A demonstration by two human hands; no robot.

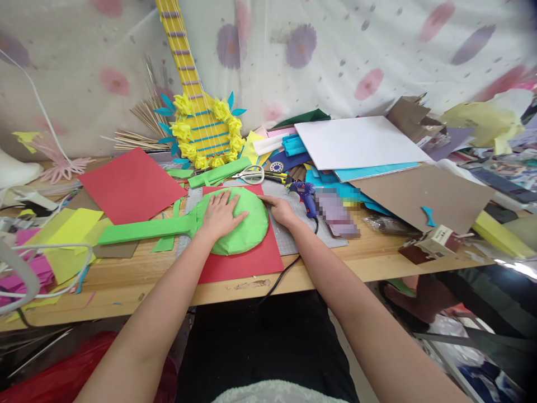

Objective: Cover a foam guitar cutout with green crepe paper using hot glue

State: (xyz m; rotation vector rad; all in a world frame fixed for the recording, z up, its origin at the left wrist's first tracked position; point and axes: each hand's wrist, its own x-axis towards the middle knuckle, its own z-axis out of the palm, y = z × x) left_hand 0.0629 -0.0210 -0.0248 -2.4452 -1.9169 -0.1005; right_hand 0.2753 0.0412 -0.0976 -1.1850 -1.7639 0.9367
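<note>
A banjo-shaped piece (251,235) covered in bright green paper lies flat, its round body on a red card sheet (243,268) and its long neck pointing left. My left hand (221,214) rests palm down on the round body, fingers spread. At the body's right edge is my right hand (280,209), its index finger stretched out and touching the rim; its other fingers are partly hidden. Beneath the red sheet is a grey cutting mat (331,243). Just beyond the green piece lie white-handled scissors (251,174) and a blue glue gun (307,197).
A yellow paper guitar (205,126) leans against the back curtain. Another red sheet (132,184) lies left. White board (361,140), brown card (423,193) and blue paper crowd the right. A black cord (285,271) hangs over the table's front edge. A blurred phone-like object (335,210) lies near the glue gun.
</note>
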